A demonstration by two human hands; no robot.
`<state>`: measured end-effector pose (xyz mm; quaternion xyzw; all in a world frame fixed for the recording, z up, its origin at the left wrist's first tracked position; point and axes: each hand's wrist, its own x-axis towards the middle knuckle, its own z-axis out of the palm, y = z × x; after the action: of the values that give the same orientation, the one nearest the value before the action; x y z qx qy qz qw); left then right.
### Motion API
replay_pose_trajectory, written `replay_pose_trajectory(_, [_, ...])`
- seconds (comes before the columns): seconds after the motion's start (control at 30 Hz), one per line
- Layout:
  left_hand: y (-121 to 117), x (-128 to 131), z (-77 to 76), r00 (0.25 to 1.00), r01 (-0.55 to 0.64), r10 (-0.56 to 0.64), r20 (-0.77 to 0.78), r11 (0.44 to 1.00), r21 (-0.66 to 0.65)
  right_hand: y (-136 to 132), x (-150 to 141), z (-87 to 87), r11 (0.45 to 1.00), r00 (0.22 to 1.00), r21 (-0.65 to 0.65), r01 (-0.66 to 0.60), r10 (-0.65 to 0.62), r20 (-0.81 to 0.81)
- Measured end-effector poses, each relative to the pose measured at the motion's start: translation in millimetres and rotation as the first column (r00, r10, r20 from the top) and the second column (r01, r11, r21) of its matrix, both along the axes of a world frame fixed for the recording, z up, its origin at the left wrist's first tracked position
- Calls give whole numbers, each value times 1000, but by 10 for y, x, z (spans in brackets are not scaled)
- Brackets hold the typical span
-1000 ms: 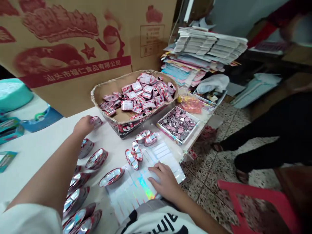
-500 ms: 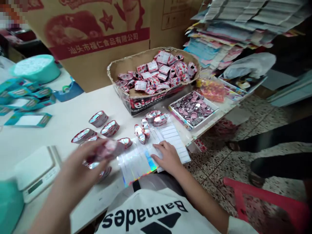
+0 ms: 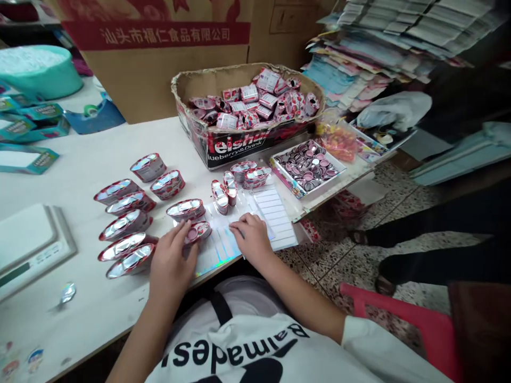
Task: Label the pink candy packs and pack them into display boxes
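Observation:
On the table edge in the head view, my left hand [image 3: 171,260] grips an oval red-and-silver packet [image 3: 200,231] with a round pink disc on its end. Beside it, my right hand [image 3: 254,238] has its fingertips pinched together over a clear shiny sheet [image 3: 221,244]; what they hold, if anything, is too small to name. Just above the held packet stands another foil-topped packet [image 3: 186,209]. Several more oval packets [image 3: 128,223] stand in a group at left, and two [image 3: 219,197] lean together above my right hand.
A cut-down carton [image 3: 235,149] full of similar packets stands at the back. To its right are a tray of small round discs [image 3: 309,167] and a bag of orange pieces [image 3: 339,139]. A white scale [image 3: 32,239] sits at left; a pink stool [image 3: 403,314] stands at right.
My left hand has come right and down from the packets at left onto the sheet, packet in hand. My right hand's fingers have drawn together. The view has shifted slightly.

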<state>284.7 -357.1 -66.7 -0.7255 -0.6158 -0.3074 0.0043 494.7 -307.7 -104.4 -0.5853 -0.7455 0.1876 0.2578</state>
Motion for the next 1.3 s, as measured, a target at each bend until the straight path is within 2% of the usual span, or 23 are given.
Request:
replay_pose_trajectory(0.1, [-166,71,-39,1000,3,4,-24,965,264,-76,-62,11,999,998,-2,55,-55,6])
replay_pose_trajectory(0.17, [-308,83,-83,990,141,-141,-29,917,374,-85,-87,29,998,997,-3,68,-68,24])
replay_pose_trajectory(0.2, [-375,80,-114,967,244,-254,-22,896,371,-85,-95,36,998,997,-3,70,-70,38])
replay_pose_trajectory(0.27, [-470,66,-186,894,429,-449,15,863,267,-82,-106,44,998,996,0,64,-64,66])
replay_pose_trajectory(0.33, [-498,57,-243,857,504,-513,54,855,124,-83,-111,42,998,995,6,57,-57,86])
replay_pose_trajectory(0.47, [-434,67,-256,882,470,-461,98,876,-111,-79,-113,37,999,995,4,48,-49,82])
replay_pose_trajectory(0.57, [-401,68,-243,860,509,-487,151,833,-217,-63,-113,48,998,996,-26,59,-57,61])
replay_pose_trajectory(0.73, [-410,49,-280,844,536,-502,188,802,-263,-32,-129,94,995,995,-81,53,-46,83])
replay_pose_trajectory(0.9, [-405,53,-290,845,534,-494,205,804,-262,-21,-145,116,989,990,-138,58,-39,135])
replay_pose_trajectory(1.3, [-403,55,-261,845,534,-496,202,806,-256,10,-152,70,987,988,-153,56,-33,151])
